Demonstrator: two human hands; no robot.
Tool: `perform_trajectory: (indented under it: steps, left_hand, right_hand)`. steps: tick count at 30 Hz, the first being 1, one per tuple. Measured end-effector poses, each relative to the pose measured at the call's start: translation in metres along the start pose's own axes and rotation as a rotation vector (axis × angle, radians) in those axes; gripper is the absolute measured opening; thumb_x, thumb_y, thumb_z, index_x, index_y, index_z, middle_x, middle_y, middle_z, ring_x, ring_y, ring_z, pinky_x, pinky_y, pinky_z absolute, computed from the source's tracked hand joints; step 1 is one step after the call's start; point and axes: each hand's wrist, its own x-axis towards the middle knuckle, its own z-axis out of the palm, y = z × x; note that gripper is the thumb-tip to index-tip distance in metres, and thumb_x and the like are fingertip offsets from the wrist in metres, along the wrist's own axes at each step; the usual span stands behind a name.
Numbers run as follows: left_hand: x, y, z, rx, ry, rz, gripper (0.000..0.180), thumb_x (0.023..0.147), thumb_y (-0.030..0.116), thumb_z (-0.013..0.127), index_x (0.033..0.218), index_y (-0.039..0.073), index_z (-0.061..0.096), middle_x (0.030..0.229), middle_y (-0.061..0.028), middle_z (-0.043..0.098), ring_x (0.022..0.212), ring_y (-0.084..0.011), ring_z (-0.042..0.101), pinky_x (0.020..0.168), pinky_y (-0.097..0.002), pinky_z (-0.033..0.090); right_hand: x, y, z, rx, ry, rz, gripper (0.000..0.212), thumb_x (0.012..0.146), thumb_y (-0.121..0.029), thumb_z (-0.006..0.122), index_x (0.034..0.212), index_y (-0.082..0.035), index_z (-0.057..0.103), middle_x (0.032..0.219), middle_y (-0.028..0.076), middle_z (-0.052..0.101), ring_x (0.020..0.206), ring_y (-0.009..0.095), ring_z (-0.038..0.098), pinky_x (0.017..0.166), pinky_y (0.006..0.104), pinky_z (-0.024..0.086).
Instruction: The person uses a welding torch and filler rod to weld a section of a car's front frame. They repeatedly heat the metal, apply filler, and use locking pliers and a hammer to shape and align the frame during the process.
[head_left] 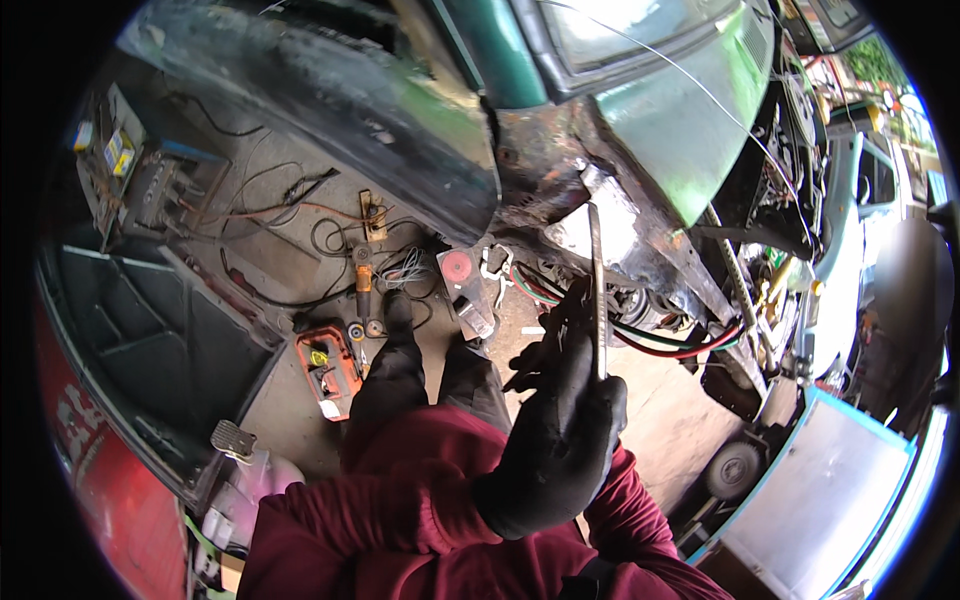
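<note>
Both forearms wear maroon sleeves, and the gloves are black. My left hand (pixel 545 450), its arm coming from the lower left, is closed at the lower end of a long narrow metal bar (pixel 598 285). The bar stands nearly upright in view, its tip over a bright bare-metal patch (pixel 610 225) on the vehicle's rusty lower body. My right sleeve (pixel 635 510) runs up behind the left glove. Dark gloved fingers (pixel 560 335) show beyond the left hand; which hand they belong to is unclear, as the gloves overlap.
A green vehicle body (pixel 640 110) spans the top, with a dark sill panel (pixel 370 130) beside it. On the floor lie an orange angle grinder (pixel 363 280), a red tray (pixel 328 375), cables and hoses (pixel 680 350). A welding-type machine (pixel 165 190) is left; a silver panel (pixel 820 490) is right.
</note>
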Motion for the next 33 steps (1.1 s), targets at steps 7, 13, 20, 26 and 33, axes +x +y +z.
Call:
perform_trajectory:
  steps: [7,13,20,26,33]
  left_hand:
    - [0.002,-0.011,-0.008,0.122,-0.002,0.059,0.056,0.112,0.012,0.056,0.16,-0.009,0.035,0.088,-0.0082,0.056,0.076,-0.0147,0.055,0.069,-0.0336,0.048]
    - [-0.001,-0.015,-0.007,-0.008,0.004,0.023,0.056,0.112,0.011,0.058,0.159,-0.01,0.037,0.094,-0.0094,0.059,0.082,-0.0162,0.058,0.076,-0.0363,0.051]
    - [0.01,-0.014,-0.006,-0.044,-0.016,-0.058,0.057,0.112,0.012,0.059,0.16,-0.01,0.036,0.095,-0.0083,0.059,0.084,-0.0156,0.057,0.08,-0.0395,0.051]
    - [-0.001,0.0,0.01,0.157,0.114,0.029,0.043,0.112,0.008,0.054,0.15,-0.01,0.044,0.09,-0.0057,0.054,0.08,-0.0138,0.052,0.077,-0.0329,0.047]
    - [0.004,0.005,0.019,0.165,0.083,0.009,0.043,0.113,0.01,0.052,0.15,-0.009,0.044,0.091,-0.0054,0.052,0.084,-0.0137,0.052,0.078,-0.0323,0.047]
  right_hand:
    - [-0.01,-0.042,0.029,0.267,-0.222,-0.15,0.067,0.109,-0.036,0.06,0.163,-0.001,0.04,0.125,0.01,0.068,0.112,0.024,0.07,0.098,0.0363,0.06]
    - [0.013,-0.011,-0.004,0.488,-0.399,-0.093,0.063,0.103,-0.031,0.071,0.157,-0.006,0.049,0.126,0.014,0.071,0.105,0.027,0.071,0.09,0.0403,0.061]
    - [0.027,-0.019,0.006,0.441,-0.48,0.089,0.061,0.106,-0.028,0.066,0.159,-0.005,0.045,0.136,0.017,0.067,0.118,0.03,0.069,0.101,0.0434,0.059]
    - [0.028,-0.046,0.024,0.481,-0.442,0.305,0.06,0.109,-0.026,0.062,0.161,-0.004,0.042,0.145,0.019,0.063,0.128,0.033,0.067,0.11,0.0461,0.057]
    - [0.049,-0.083,0.015,0.222,-0.871,0.189,0.064,0.112,-0.029,0.056,0.163,0.004,0.038,0.16,0.025,0.05,0.144,0.038,0.055,0.119,0.048,0.05]
